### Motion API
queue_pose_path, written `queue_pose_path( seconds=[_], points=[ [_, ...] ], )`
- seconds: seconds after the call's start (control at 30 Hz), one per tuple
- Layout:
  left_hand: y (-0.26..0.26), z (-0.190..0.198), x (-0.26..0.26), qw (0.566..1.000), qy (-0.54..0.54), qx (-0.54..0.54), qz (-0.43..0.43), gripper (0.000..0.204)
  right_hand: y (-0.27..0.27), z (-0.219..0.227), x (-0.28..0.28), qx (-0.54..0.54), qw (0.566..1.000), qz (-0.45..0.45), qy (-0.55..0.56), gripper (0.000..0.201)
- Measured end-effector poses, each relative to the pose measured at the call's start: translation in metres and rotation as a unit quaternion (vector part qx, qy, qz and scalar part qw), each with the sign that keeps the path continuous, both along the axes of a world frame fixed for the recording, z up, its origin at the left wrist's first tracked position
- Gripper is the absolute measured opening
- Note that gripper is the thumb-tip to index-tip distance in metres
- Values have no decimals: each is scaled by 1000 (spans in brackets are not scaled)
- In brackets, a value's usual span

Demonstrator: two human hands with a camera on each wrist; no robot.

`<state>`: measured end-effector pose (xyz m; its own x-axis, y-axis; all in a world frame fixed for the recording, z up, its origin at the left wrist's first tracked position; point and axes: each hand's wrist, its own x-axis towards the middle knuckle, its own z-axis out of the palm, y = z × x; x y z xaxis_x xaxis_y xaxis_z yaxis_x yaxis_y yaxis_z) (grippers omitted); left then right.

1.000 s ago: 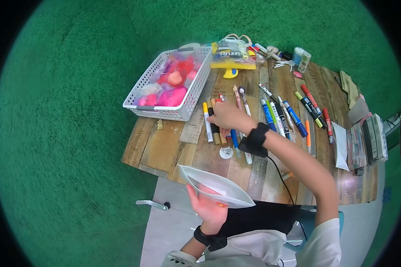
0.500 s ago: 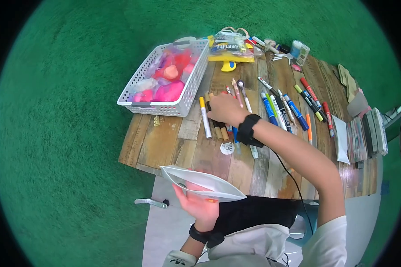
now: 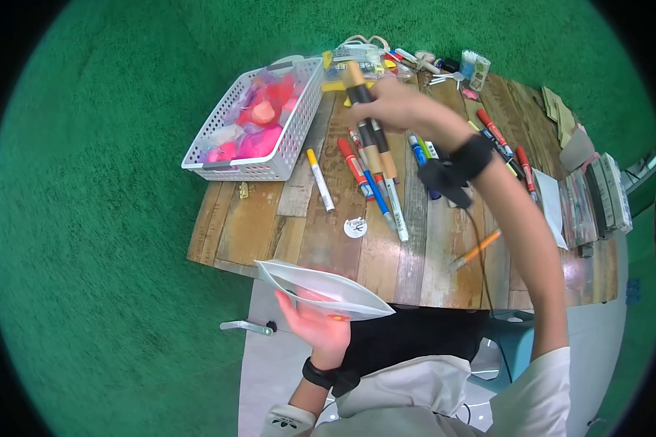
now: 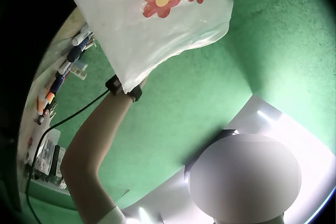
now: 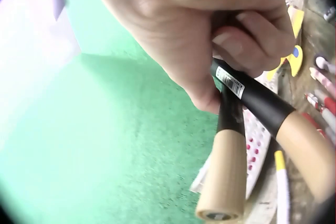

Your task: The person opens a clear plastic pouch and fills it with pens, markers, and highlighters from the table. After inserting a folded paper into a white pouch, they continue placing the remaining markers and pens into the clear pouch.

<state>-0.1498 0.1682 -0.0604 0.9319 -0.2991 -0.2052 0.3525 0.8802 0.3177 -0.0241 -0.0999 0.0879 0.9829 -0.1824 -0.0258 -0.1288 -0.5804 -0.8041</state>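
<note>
In the head view my right hand [image 3: 395, 105] pinches two black-and-tan markers [image 3: 372, 146] above the tabletop; the right wrist view shows thumb and curled fingers round their black barrels [image 5: 257, 98]. At the table's front edge, my left hand [image 3: 319, 329] supports a white pouch [image 3: 350, 298] from below, its mouth gaping upward. Red flowers mark the pouch [image 4: 152, 29] in the left wrist view, where most of that hand is cut off. Below the right hand lie red markers [image 3: 356, 167], a blue one [image 3: 379, 204] and a white one [image 3: 396, 211].
A white basket [image 3: 288, 149] of pink and red items stands at the left rear. A yellow-capped marker [image 3: 321, 182] lies near it. More markers [image 3: 492, 127], an orange pen [image 3: 481, 247] and upright cases [image 3: 608, 193] are to the right. A cable [image 3: 481, 255] crosses the front.
My right hand has risen off the marker group toward the back of the table, lifting two black-and-tan markers. My left hand and the pouch have shifted slightly left in the head view.
</note>
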Motion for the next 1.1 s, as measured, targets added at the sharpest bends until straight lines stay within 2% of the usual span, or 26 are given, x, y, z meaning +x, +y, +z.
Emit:
queue_pose_path(
  seconds=[0.1,0.17,0.23,0.3,0.37,0.43,0.47,0.53,0.57,0.63,0.7,0.77,0.9,0.97,1.1],
  points=[
    [-11,-1,1,1000,28,-6,-6,58,-6,35,-48,77,995,51,-47,29],
    [-20,-2,-1,999,36,4,-18,58,-1,57,-84,81,991,33,-97,30],
    [-32,-1,-2,999,22,17,-37,59,-4,69,-113,46,986,-23,-156,28],
    [-44,5,-4,998,31,19,-46,58,-7,77,-139,91,981,-5,-172,26],
    [-53,5,-8,997,41,25,-55,58,-11,84,-164,120,983,-4,-140,26],
    [-65,-1,-11,998,31,43,-35,58,-12,81,-180,73,991,8,-111,26],
    [-70,-1,-14,998,30,43,-36,58,-8,79,-188,127,988,-5,-88,26],
    [-78,1,-23,994,-35,58,-88,59,-8,71,-199,37,997,34,-54,25],
    [-82,4,-27,994,-33,57,-89,59,-8,67,-204,-30,997,60,-36,25],
    [-91,14,-35,994,-22,43,-100,59,-1,57,-206,-83,991,84,-63,37],
    [-95,17,-42,993,-16,44,-104,57,4,50,-208,-50,994,95,-18,40],
    [-100,16,-45,992,-37,52,-110,56,5,46,-210,-63,992,112,8,39],
    [-102,18,-50,991,-39,52,-118,54,11,36,-210,-57,994,93,19,39],
    [-104,20,-51,993,-18,71,-94,52,11,35,-208,-79,990,110,24,39],
    [-99,18,-49,991,-43,63,-114,52,14,23,-203,-79,988,128,28,43]
  ],
)
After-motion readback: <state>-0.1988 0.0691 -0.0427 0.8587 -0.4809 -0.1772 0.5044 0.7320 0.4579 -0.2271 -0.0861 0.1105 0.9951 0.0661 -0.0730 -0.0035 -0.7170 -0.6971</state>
